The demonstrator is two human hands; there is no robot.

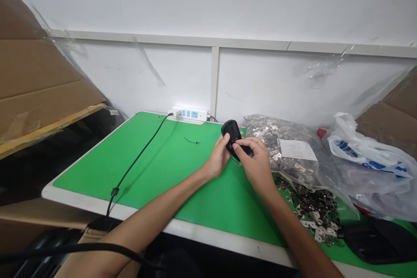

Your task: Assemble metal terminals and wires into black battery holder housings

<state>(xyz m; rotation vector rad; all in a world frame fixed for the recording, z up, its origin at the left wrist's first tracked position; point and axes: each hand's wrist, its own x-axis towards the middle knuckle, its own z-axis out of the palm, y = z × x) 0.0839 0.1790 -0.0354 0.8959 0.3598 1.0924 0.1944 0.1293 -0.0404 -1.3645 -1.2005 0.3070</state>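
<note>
A black plastic shell is held up over the green tabletop, near its far edge. My left hand grips the shell from the left, thumb on its near face. With thumb and forefinger pinched together, my right hand touches the shell's lower inner part; whatever is between those fingertips is too small to make out. To the right of my right hand lies a clear bag full of small metal pieces, and loose metal pieces are heaped in front of it.
A power strip with a plugged-in black cable sits by the wall. A short wire lies on the green surface. At right are a white plastic bag and a black plastic part. Cardboard stands at left.
</note>
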